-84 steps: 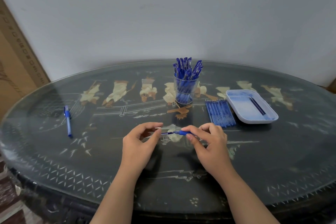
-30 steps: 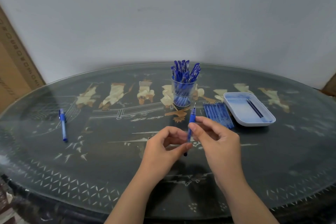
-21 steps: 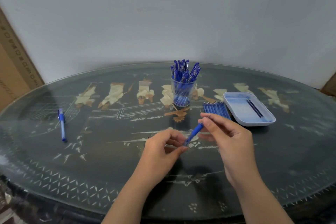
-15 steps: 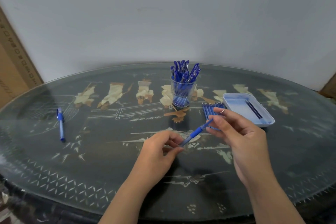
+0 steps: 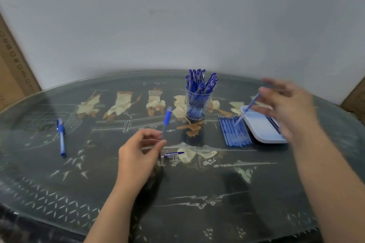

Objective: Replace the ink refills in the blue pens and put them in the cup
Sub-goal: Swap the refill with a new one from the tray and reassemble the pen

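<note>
My left hand [image 5: 141,154] pinches the lower end of a blue pen barrel [image 5: 167,119], which stands nearly upright. My right hand [image 5: 286,108] is blurred by motion above the white tray [image 5: 265,140] and holds a thin blue ink refill [image 5: 246,110] that slants down to the left. A small pen tip piece [image 5: 173,155] lies on the table just right of my left hand. The clear cup [image 5: 198,107], full of blue pens, stands at the back centre. A row of new refills [image 5: 235,133] lies left of the tray.
One more blue pen [image 5: 61,137] lies far left on the dark glass-topped oval table [image 5: 197,193]. A dark refill lies in the tray's right side, partly behind my right hand. Cardboard leans against the wall at both sides.
My right hand has pulled the refill out of the barrel and carried it right, over the tray. My left hand has kept the barrel and turned it upright.
</note>
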`<state>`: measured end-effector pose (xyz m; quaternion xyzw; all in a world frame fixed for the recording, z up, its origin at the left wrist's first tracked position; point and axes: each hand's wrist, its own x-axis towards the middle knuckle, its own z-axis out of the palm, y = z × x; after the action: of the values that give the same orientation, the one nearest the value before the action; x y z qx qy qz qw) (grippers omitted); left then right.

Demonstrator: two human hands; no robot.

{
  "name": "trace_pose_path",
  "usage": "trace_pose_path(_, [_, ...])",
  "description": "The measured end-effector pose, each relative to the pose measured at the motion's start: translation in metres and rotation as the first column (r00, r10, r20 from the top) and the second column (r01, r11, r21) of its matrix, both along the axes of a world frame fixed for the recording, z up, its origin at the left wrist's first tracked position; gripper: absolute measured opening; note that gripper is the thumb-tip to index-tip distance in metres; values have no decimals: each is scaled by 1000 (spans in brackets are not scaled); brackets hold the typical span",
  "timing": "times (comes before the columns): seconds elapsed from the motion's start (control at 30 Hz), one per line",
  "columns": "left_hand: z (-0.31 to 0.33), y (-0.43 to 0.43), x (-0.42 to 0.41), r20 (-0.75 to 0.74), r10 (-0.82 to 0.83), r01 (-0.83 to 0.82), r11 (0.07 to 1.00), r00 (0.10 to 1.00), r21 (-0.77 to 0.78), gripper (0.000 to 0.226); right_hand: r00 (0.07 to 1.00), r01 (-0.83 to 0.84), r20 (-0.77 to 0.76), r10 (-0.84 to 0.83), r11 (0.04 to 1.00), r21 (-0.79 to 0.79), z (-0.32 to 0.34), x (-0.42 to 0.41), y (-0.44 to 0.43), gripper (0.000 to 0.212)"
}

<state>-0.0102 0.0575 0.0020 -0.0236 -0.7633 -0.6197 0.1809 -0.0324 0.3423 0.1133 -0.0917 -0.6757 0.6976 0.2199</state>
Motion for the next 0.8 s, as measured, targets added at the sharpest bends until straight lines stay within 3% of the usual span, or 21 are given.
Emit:
trace_pose_path(0.1, [-7,-7,-7,42,79,-86,969,996,230,19,960,-125,264,88,984,127,-31,-40,-12,26])
trace_pose_path(0.27, [-16,-9,-11,65,104,-119,948,992,294,19,864,-186,499,68,964,192,-66,-81,-17,27])
trace_pose_path(0.57, [-17,-10,-13,69,87,-104,948,994,301,18,806,-226,590,-48,896,382,-76,-108,-29,8])
trace_pose_path(0.8, [-17,-11,-13,74,88,-106,953,993,285,17,790,-225,602,-115,859,460,-86,-115,-33,14])
